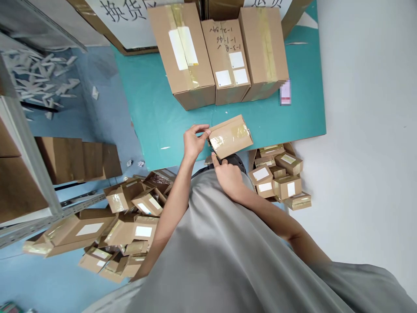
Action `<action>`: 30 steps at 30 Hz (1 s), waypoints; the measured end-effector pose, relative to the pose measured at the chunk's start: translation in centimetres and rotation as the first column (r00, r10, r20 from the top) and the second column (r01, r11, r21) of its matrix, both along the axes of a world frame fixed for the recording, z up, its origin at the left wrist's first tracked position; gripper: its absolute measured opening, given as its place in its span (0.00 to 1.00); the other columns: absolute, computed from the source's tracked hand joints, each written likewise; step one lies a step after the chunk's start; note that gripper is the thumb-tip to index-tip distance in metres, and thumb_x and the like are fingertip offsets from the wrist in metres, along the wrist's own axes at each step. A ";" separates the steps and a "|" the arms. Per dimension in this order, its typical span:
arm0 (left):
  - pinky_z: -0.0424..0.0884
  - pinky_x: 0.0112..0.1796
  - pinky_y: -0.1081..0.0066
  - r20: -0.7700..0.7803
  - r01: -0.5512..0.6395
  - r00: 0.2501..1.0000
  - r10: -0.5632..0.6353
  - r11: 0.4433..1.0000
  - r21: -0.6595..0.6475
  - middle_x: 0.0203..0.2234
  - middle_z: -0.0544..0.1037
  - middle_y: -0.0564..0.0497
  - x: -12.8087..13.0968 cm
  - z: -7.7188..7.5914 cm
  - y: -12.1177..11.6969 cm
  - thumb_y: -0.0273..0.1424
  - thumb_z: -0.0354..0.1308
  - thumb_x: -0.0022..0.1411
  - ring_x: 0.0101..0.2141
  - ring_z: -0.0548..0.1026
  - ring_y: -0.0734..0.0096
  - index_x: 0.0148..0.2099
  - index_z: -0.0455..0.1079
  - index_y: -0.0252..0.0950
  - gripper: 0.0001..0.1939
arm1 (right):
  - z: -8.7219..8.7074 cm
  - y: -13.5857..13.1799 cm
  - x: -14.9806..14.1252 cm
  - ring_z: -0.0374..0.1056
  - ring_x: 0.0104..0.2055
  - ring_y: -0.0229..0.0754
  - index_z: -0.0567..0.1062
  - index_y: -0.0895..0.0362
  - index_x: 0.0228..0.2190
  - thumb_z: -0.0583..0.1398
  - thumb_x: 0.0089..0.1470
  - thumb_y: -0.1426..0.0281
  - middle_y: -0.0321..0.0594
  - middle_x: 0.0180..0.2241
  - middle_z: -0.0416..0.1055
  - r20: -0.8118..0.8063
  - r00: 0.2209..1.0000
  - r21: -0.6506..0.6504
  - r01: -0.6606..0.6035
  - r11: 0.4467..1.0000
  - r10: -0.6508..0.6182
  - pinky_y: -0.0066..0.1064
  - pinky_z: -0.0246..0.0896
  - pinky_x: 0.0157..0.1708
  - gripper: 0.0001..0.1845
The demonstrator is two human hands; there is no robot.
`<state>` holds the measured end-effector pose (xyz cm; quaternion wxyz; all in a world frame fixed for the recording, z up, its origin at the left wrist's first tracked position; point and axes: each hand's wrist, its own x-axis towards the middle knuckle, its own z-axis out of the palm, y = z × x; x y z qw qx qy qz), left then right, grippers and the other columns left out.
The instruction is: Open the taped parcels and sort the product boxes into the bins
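A small brown cardboard box (pixel 230 135) with clear, yellowish tape lies at a slant near the front edge of the teal table (pixel 156 126). My left hand (pixel 194 141) is at its left end, thumb and fingers closed on the upper left corner. Below the box, my right hand (pixel 229 177) has its index finger stretched toward the lower left corner. The other right fingers are curled in, and whatever they hold is hidden. A small dark bit shows by that fingertip, too small to name.
Three taped cartons (pixel 224 61) stand at the back of the table before white signs. A pixelated card (pixel 285 92) lies to their right. Many opened boxes (pixel 140 221) are heaped on the floor at left, beside a metal rack (pixel 31 161). More small boxes (pixel 278 176) are stacked at right.
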<state>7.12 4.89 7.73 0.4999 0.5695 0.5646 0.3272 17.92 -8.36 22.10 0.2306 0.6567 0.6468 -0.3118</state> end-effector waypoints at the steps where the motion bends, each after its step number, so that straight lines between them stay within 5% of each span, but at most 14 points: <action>1: 0.85 0.52 0.58 0.004 -0.002 1.000 0.002 1.000 -0.002 0.47 0.88 0.43 0.0 0.0 -0.1 0.34 0.70 0.63 0.48 0.86 0.56 0.49 0.85 0.36 0.13 | 0.4 -0.2 0.4 0.85 0.49 0.50 0.51 0.56 0.82 0.46 0.77 0.77 0.61 0.53 0.80 -0.013 1.000 -0.015 0.006 1.000 -0.006 0.38 0.79 0.49 0.38; 5: 0.84 0.53 0.57 0.021 -0.001 1.000 0.001 1.000 -0.007 0.47 0.87 0.41 0.0 0.0 -0.1 0.36 0.69 0.64 0.48 0.86 0.55 0.49 0.84 0.36 0.14 | 1.3 -0.7 3.8 0.83 0.53 0.53 0.48 0.48 0.83 0.45 0.80 0.69 0.55 0.57 0.81 -0.057 0.986 0.098 0.164 0.982 -0.159 0.40 0.76 0.54 0.36; 9: 0.84 0.54 0.56 -0.005 0.015 1.000 -0.015 1.000 0.001 0.50 0.85 0.41 0.0 0.4 -0.2 0.39 0.66 0.68 0.50 0.85 0.55 0.52 0.83 0.37 0.15 | -0.7 0.2 9.2 0.79 0.62 0.55 0.46 0.57 0.83 0.40 0.81 0.64 0.60 0.66 0.76 -0.042 0.889 0.408 0.432 0.804 -0.456 0.40 0.74 0.58 0.36; 12: 0.80 0.61 0.50 -0.089 0.038 0.996 -0.030 0.995 0.092 0.56 0.83 0.38 1.0 1.6 -0.8 0.39 0.61 0.74 0.58 0.81 0.50 0.58 0.81 0.39 0.17 | -3.3 1.2 12.5 0.83 0.55 0.52 0.47 0.61 0.83 0.38 0.80 0.63 0.58 0.60 0.81 -0.137 0.836 0.419 0.535 0.733 -0.532 0.38 0.76 0.55 0.37; 15: 0.59 0.75 0.39 -0.192 0.190 0.970 -0.146 0.952 0.241 0.67 0.76 0.39 3.5 3.1 -1.9 0.38 0.59 0.77 0.74 0.67 0.43 0.61 0.81 0.43 0.17 | -5.1 1.6 13.6 0.86 0.44 0.48 0.43 0.61 0.83 0.36 0.81 0.61 0.54 0.54 0.85 -0.196 0.816 0.348 0.577 0.739 -0.544 0.35 0.77 0.50 0.38; 18: 0.40 0.79 0.34 -0.224 0.397 0.913 -0.342 0.874 0.282 0.75 0.70 0.44 6.5 3.8 -2.9 0.40 0.57 0.78 0.81 0.54 0.43 0.64 0.79 0.47 0.18 | -5.2 1.5 13.3 0.86 0.46 0.49 0.41 0.60 0.83 0.38 0.81 0.60 0.56 0.56 0.84 -0.147 0.832 0.353 0.549 0.758 -0.534 0.36 0.77 0.52 0.38; 23: 0.33 0.79 0.34 -0.195 0.478 0.877 -0.440 0.845 0.242 0.78 0.66 0.44 8.7 3.0 -3.2 0.45 0.56 0.78 0.82 0.49 0.42 0.70 0.75 0.46 0.25 | -3.3 1.4 12.5 0.75 0.68 0.51 0.52 0.58 0.82 0.42 0.81 0.63 0.55 0.70 0.74 -0.054 0.908 0.387 0.404 0.829 -0.417 0.36 0.72 0.61 0.36; 30: 0.30 0.79 0.36 -0.144 0.455 0.890 -0.433 0.863 0.218 0.78 0.66 0.46 8.4 3.1 -2.9 0.49 0.57 0.77 0.82 0.47 0.42 0.71 0.75 0.46 0.28 | -1.2 3.1 11.7 0.77 0.64 0.51 0.52 0.53 0.82 0.41 0.80 0.69 0.50 0.75 0.68 0.072 0.946 0.297 0.282 0.912 -0.316 0.35 0.73 0.58 0.35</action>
